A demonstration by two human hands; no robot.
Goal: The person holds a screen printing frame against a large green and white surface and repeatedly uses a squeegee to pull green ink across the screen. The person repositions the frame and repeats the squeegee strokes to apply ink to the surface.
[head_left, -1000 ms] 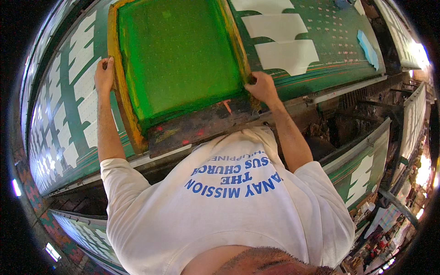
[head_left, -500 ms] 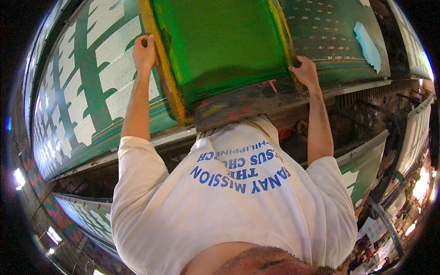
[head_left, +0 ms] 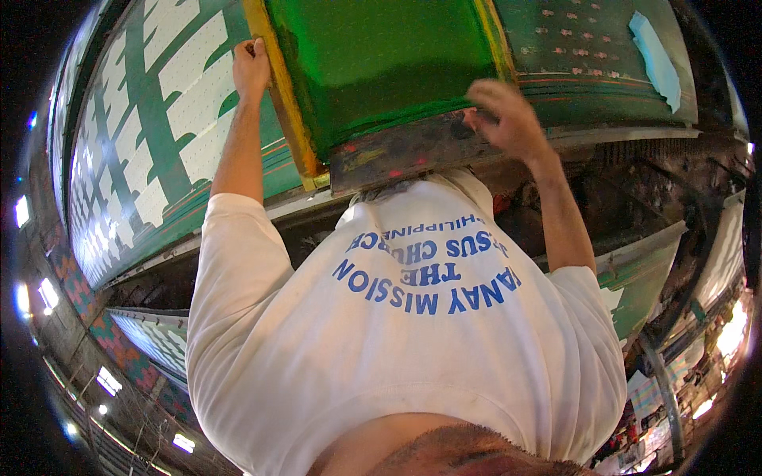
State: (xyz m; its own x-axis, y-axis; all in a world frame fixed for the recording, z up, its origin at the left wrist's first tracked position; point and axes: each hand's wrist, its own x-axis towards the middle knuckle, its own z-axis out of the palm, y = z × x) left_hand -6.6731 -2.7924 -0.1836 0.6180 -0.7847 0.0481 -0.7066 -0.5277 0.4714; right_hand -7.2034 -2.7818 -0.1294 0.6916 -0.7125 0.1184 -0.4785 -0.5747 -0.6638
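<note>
- Right hand (head_left: 508,119): arm raised from the shoulder, wrist bent, fingers loosely curled over the near right corner of the printing screen (head_left: 381,71); blurred, so a firm grasp cannot be confirmed.
- Left hand (head_left: 252,70): arm extended straight, fingers closed around the yellow left frame rail.
- Screen: green mesh, ink-stained near edge, lying between both hands just above the chest.
- Printing table (head_left: 151,151): beyond and left, green with white panels.
</note>
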